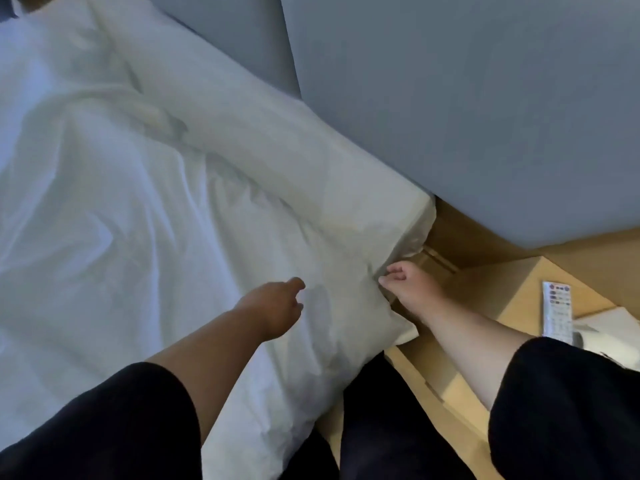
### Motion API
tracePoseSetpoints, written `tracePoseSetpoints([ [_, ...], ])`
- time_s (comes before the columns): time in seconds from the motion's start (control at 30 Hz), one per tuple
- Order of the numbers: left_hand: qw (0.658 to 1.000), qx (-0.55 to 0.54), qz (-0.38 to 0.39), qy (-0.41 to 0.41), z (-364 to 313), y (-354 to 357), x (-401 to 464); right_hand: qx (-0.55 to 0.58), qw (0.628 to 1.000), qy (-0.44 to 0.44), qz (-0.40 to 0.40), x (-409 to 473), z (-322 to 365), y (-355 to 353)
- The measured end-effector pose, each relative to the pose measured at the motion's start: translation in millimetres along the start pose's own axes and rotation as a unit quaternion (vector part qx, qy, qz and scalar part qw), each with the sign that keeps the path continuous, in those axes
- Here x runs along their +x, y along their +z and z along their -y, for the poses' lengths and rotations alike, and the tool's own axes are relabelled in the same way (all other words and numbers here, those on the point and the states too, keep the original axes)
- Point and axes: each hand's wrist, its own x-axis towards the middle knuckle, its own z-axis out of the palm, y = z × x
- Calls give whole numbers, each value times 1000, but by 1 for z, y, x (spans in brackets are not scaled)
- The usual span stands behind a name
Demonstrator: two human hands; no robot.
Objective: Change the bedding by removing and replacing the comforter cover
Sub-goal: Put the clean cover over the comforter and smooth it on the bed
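A white comforter in its cover [145, 202] lies rumpled across the bed, its near corner hanging over the mattress edge. My right hand [408, 287] is at that edge with fingers curled, pinching the white fabric near the corner. My left hand [277, 306] hovers just above the cover a little to the left, fingers loosely curled and holding nothing. A long white pillow-like roll [277, 147] runs along the headboard side.
A grey padded headboard [467, 116] rises at the right. A wooden bedside unit [512, 292] stands beside the bed, with a remote control [557, 313] and a white object on it. The wooden bed frame [433, 379] runs by my legs.
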Motion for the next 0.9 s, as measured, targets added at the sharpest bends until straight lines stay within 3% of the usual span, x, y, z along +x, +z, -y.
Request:
tracePoseSetpoints([
  [0.13,979,140,-113,92,-14,-17,58,-29,993,34,105,33,-11,20],
  [0.2,967,196,-108,122,-17,-26,85,-67,986,45,146,41,-17,32],
  [0.3,937,315,-35,149,-30,-36,123,-105,982,33,154,48,-27,51],
  [0.47,859,482,158,76,-38,-43,152,-183,938,-22,293,37,-31,69],
  [0.53,842,501,166,113,-37,-41,147,-163,944,-30,284,26,-35,62],
  [0.7,930,326,54,163,-23,-75,110,-147,960,-39,237,9,-25,40],
  [0.83,941,303,-40,147,-21,-134,71,-210,951,-70,217,-12,-6,27],
  [0.9,938,314,-70,127,-23,-166,44,-257,946,-113,164,-22,5,16],
])
